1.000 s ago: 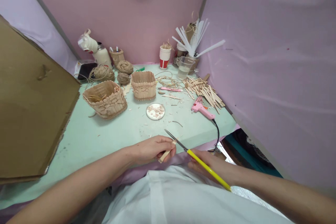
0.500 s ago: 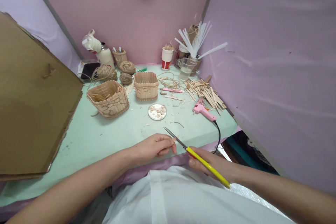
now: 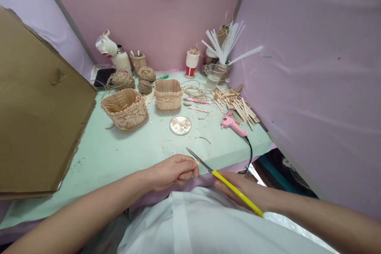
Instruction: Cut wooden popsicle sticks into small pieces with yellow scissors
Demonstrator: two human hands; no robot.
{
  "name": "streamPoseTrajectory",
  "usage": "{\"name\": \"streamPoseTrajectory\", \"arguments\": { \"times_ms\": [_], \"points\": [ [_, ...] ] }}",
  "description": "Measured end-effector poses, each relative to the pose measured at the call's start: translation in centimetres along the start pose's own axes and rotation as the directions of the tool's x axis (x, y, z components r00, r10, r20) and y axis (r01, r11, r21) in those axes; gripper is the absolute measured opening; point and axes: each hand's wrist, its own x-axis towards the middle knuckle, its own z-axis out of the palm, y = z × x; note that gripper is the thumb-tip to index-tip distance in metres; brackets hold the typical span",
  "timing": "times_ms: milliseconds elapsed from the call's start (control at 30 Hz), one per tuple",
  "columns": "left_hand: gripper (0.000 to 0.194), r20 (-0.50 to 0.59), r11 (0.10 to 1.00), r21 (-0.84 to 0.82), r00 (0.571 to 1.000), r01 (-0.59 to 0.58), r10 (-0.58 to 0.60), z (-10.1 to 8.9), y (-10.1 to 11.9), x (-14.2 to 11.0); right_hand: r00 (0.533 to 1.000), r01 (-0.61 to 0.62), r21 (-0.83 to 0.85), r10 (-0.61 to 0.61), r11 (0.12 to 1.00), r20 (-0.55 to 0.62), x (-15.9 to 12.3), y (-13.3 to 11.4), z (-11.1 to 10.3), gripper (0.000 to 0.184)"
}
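My left hand (image 3: 175, 170) is closed, pinching a small pale wood piece (image 3: 197, 162) between thumb and fingertips. My right hand (image 3: 235, 185) grips scissors with yellow handles (image 3: 238, 193). Their narrow metal blades point up and left across the wood piece, close to my left fingertips. Beyond the hands, a round white dish (image 3: 180, 125) holds small wood chips. Behind it stands a small square wooden basket (image 3: 168, 97), and to its left a larger wooden basket (image 3: 126, 113) contains wood pieces.
A pink glue gun (image 3: 233, 124) with a black cord lies at right, below a heap of wooden sticks (image 3: 236, 103). Twine balls (image 3: 122, 79), a bottle (image 3: 122, 60), a paper cup (image 3: 192, 63) and a clear cup (image 3: 213, 77) stand at the back. A cardboard sheet (image 3: 38, 107) rises at left.
Less of the wood piece shows past the scissor blades, and the blades look closer together. Both hands stay nearly in place while the view shifts slightly.
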Motion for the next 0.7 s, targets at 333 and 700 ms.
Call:
{"name": "streamPoseTrajectory", "arguments": {
  "times_ms": [333, 700],
  "points": [
    [0.029, 0.055, 0.996, -0.030, 0.995, 0.085, -0.084, -0.9, -0.6, -1.2, 0.999, 0.011, -0.019, -0.010, 1.000, 0.032, 0.5, 0.9, 0.3, 0.037],
    [0.034, -0.028, 0.994, -0.085, 0.997, -0.069, 0.067, -0.9, -0.2, -1.2, 0.997, -0.073, 0.393, 0.063, 0.917, 0.038, 0.9, 1.3, 0.3, 0.039]
  ]
}}
